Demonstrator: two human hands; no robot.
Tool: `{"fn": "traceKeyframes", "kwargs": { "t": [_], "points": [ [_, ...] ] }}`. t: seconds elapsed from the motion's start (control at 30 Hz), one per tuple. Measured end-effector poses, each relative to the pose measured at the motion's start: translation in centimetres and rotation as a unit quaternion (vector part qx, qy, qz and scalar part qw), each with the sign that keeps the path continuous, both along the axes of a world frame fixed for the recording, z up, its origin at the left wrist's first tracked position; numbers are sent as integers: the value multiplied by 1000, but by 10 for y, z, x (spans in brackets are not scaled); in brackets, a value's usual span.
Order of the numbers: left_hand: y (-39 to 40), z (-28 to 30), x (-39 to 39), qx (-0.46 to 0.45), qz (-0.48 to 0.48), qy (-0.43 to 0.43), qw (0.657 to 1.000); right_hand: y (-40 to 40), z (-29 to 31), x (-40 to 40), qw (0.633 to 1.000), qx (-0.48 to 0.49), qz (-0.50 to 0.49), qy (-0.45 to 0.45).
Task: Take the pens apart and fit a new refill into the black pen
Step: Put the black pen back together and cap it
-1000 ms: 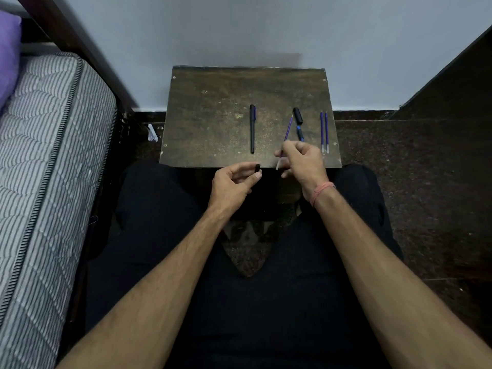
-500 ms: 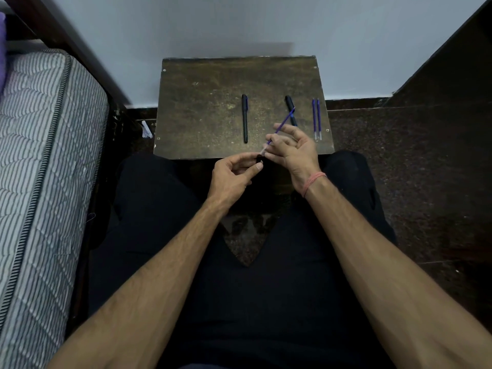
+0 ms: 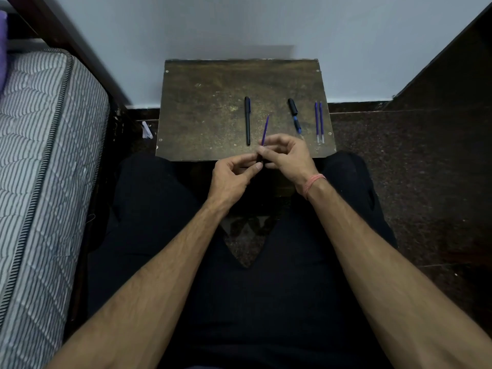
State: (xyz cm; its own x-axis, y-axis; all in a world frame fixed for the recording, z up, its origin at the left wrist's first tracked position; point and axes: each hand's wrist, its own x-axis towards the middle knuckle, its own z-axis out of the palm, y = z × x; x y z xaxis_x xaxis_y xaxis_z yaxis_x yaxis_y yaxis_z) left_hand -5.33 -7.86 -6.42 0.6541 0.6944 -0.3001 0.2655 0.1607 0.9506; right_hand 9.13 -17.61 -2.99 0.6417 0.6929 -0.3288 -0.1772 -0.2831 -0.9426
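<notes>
From the head camera, both forearms reach forward over dark-trousered legs and meet at the near edge of a small table (image 3: 213,107). The left hand (image 3: 230,175) is curled, thumb and forefinger pinched together on a small black pen piece (image 3: 259,158) that is mostly hidden between the two hands. The right hand (image 3: 288,155), a reddish thread band (image 3: 314,182) at its wrist, has its fingers closed around a thin blue refill (image 3: 265,129), whose slim shaft slants up and away out of the fist over the tabletop.

The tabletop is flat, dark brown, scuffed and speckled, with small pale fixings at its corners. On it lies a whole black pen (image 3: 247,121), slender and matte, just left of the held refill. To the right rest a black cap with a blue pen part (image 3: 294,114) at a slant, then two spare blue refills (image 3: 319,121) side by side near the right edge. A striped quilted mattress (image 3: 40,155) fills the left side.
</notes>
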Motion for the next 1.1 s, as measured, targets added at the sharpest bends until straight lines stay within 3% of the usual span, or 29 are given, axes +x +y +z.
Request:
{"fn": "traceKeyframes", "kwargs": {
  "t": [0.1,0.23,0.4,0.57,0.9,0.97,1.0,1.07,1.1],
  "points": [
    [2,-1,-2,7,-1,-3,1000,1,-1,-3,1000,-1,15,-4],
    [4,-1,-4,2,-6,-7,1000,0,-1,4,998,23,-64,5],
    [6,-2,-5,-8,7,-7,1000,2,-7,-3,999,-43,-10,-11],
    [5,-3,-5,-3,-3,16,1000,3,1,-1,998,9,-57,18],
    [2,1,-5,1,6,23,1000,5,-4,-2,998,-23,-37,-35],
    [3,2,-6,2,12,14,1000,3,-1,4,991,-48,-45,-115],
    [3,2,-7,4,13,12,1000,2,-2,8,973,-90,-48,-209],
    [3,5,-8,9,11,13,1000,-2,-5,18,893,-192,-40,-405],
    [3,6,-9,9,10,13,1000,-3,-6,22,862,-221,-36,-455]
  ]
}}
